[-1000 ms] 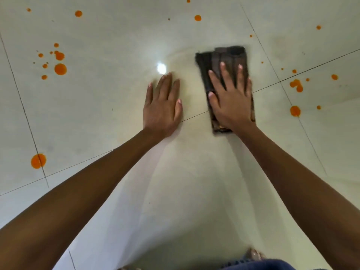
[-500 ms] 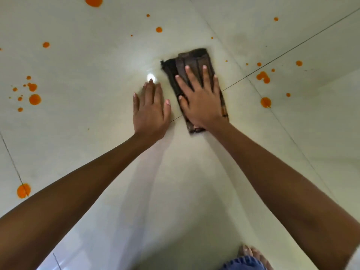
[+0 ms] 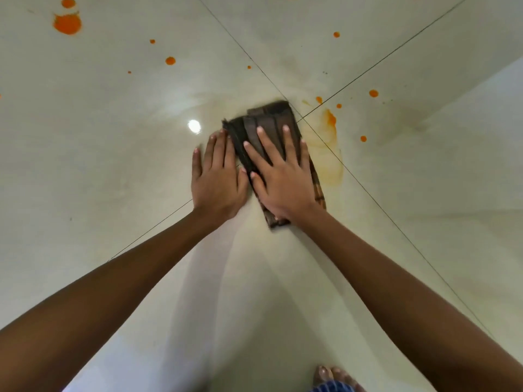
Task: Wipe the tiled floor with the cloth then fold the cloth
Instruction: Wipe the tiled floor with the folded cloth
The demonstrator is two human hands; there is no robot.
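A dark brown folded cloth [image 3: 271,117] lies on the pale tiled floor [image 3: 113,154] at a crossing of tile joints. My right hand [image 3: 283,179] presses flat on it with the fingers spread and covers most of it. My left hand [image 3: 218,182] rests flat on the bare tile just left of the cloth, its fingers touching the cloth's left edge. A pale orange smear [image 3: 328,154] runs along the right side of the cloth.
Orange drops dot the floor: a large one at the far left [image 3: 67,24], small ones [image 3: 170,60] ahead and others [image 3: 373,93] to the right. A ceiling light's glare [image 3: 194,126] shines beside my left fingertips. My bare foot [image 3: 334,377] shows at the bottom edge.
The orange spots right of the cloth have become a pale smear. My right hand and the cloth have closed up against my left hand. The view has swung left.
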